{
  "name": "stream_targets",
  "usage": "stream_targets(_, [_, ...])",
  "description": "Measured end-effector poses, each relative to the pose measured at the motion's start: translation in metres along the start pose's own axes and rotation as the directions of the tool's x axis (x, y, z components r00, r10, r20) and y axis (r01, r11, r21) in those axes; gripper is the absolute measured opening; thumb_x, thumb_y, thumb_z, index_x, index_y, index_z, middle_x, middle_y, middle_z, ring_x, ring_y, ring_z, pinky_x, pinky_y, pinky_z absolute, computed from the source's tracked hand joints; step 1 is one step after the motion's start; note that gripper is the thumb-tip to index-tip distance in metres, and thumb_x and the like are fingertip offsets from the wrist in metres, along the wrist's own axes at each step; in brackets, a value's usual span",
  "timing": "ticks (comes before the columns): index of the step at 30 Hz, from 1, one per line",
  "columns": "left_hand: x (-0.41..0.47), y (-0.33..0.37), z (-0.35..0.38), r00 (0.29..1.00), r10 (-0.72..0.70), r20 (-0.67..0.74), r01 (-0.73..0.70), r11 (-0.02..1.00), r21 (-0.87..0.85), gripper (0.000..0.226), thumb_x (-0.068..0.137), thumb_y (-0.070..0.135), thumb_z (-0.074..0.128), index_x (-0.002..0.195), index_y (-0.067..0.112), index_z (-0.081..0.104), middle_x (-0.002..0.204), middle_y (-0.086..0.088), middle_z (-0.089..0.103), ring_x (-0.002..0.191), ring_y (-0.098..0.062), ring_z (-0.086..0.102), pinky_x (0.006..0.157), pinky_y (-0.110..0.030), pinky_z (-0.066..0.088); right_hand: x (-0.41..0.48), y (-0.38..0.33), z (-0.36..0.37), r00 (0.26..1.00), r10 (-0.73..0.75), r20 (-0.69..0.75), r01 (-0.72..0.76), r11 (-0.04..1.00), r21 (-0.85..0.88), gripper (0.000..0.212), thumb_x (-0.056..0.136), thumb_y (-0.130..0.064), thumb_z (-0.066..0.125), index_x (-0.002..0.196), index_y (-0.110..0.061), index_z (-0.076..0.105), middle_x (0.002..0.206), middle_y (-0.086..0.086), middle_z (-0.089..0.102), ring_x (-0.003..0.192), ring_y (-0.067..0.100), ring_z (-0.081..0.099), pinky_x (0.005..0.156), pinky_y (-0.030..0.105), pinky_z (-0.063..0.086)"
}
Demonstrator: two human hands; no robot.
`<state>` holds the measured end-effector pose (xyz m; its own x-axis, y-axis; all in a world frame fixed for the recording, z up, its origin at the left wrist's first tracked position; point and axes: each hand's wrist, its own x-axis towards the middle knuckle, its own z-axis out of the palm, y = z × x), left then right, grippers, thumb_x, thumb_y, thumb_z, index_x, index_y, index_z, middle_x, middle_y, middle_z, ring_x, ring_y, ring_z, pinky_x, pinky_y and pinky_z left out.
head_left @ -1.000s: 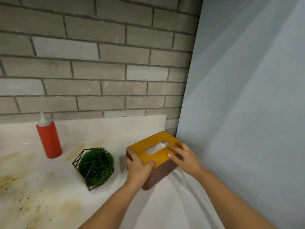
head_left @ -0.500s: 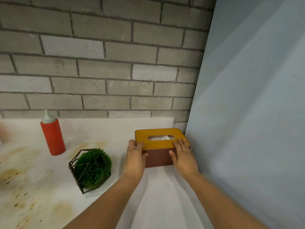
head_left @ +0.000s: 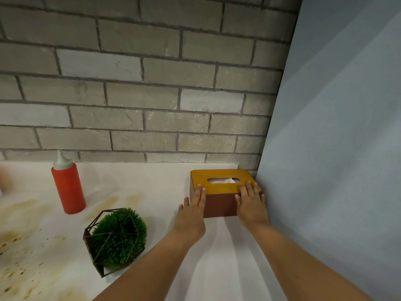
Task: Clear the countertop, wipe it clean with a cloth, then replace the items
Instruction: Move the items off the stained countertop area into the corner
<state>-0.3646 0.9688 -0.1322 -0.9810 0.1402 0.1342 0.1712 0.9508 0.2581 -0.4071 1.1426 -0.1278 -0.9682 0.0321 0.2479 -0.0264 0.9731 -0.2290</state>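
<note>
Brown rectangular tissue box with yellow wooden lid, back right corner of white surface | left hand, right hand: fingers straight, resting flat on its front edge

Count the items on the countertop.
3. Red squeeze bottle, back left; green plant ball in a wire frame, front middle; tissue box, back right corner, touched by left hand and right hand. A blur at the left edge may hide another.
</note>
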Motion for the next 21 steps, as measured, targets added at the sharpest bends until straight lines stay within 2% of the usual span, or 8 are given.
stream_targets(1, [0.003, 0.000, -0.002, 1.000, -0.009, 0.022, 0.010, 1.000, -0.027, 0.084, 0.091, 0.006, 0.043, 0.147, 0.020, -0.018, 0.154, 0.007, -0.026, 0.135, -0.034, 0.032, 0.106, -0.035, 0.036, 0.003, 0.000, 0.000, 1.000, 0.001, 0.002, -0.001, 1.000, 0.012, 0.048, 0.102, -0.033, 0.021, 0.148, -0.019, 0.020, 0.159, 0.006, 0.007, 0.147, 0.024, -0.002, 0.118, 0.043, 0.006])
stream_targets(3, [0.008, 0.002, -0.008, 0.998, -0.011, 0.055, 0.013, 0.999, -0.036, 0.086, 0.089, 0.005, 0.044, 0.147, 0.020, -0.017, 0.153, 0.009, -0.028, 0.102, -0.026, 0.054, 0.082, -0.027, 0.045, 0.008, 0.001, 0.000, 1.000, 0.004, 0.011, -0.005, 0.999, 0.034, 0.049, 0.102, -0.033, 0.022, 0.148, -0.018, 0.020, 0.159, 0.007, 0.007, 0.147, 0.024, -0.002, 0.118, 0.043, 0.009])
stream_targets(4, [0.012, 0.002, -0.011, 0.998, -0.011, 0.067, 0.012, 1.000, -0.026, 0.086, 0.088, 0.004, 0.044, 0.148, 0.020, -0.016, 0.153, 0.009, -0.028, 0.088, -0.022, 0.052, 0.073, -0.026, 0.043, 0.011, 0.001, 0.000, 1.000, 0.008, 0.015, -0.009, 0.999, 0.036, 0.049, 0.102, -0.034, 0.022, 0.148, -0.017, 0.020, 0.159, 0.007, 0.006, 0.147, 0.025, -0.003, 0.118, 0.043, 0.010])
stream_targets(6, [0.019, 0.001, -0.014, 0.996, -0.014, 0.090, 0.016, 1.000, -0.015, 0.088, 0.086, 0.003, 0.044, 0.148, 0.020, -0.015, 0.153, 0.008, -0.028, 0.078, -0.018, 0.046, 0.068, -0.027, 0.041, 0.014, 0.001, 0.001, 1.000, 0.018, 0.017, -0.018, 1.000, 0.018, 0.050, 0.102, -0.035, 0.021, 0.149, -0.017, 0.018, 0.159, 0.007, 0.005, 0.147, 0.025, -0.003, 0.118, 0.042, 0.010])
stream_targets(17, [0.028, 0.006, -0.015, 0.993, -0.036, 0.115, 0.035, 0.999, 0.013, 0.090, 0.084, 0.002, 0.045, 0.148, 0.020, -0.016, 0.153, 0.008, -0.028, 0.077, -0.017, 0.046, 0.066, -0.026, 0.040, 0.028, 0.003, 0.006, 1.000, 0.019, 0.019, -0.020, 0.999, 0.033, 0.051, 0.102, -0.035, 0.022, 0.149, -0.017, 0.016, 0.159, 0.007, 0.004, 0.147, 0.025, -0.005, 0.118, 0.041, 0.007])
stream_targets(19, [0.030, 0.007, -0.019, 0.988, -0.039, 0.149, 0.040, 0.999, 0.001, 0.092, 0.085, 0.007, 0.049, 0.148, 0.020, -0.016, 0.153, 0.008, -0.029, 0.087, -0.021, 0.052, 0.071, -0.028, 0.043, 0.029, 0.003, 0.006, 1.000, 0.017, 0.025, -0.019, 0.998, 0.065, 0.050, 0.102, -0.034, 0.025, 0.149, -0.016, 0.018, 0.159, 0.007, 0.005, 0.147, 0.025, -0.005, 0.118, 0.042, 0.008])
stream_targets(21, [0.030, 0.006, -0.025, 0.980, -0.018, 0.198, 0.026, 0.999, -0.036, 0.092, 0.086, 0.015, 0.053, 0.148, 0.023, -0.014, 0.153, 0.005, -0.028, 0.110, -0.025, 0.053, 0.083, -0.032, 0.047, 0.030, 0.004, 0.005, 0.999, 0.017, 0.035, -0.020, 0.996, 0.091, 0.050, 0.102, -0.033, 0.027, 0.148, -0.016, 0.019, 0.159, 0.007, 0.006, 0.147, 0.025, -0.005, 0.119, 0.043, 0.011])
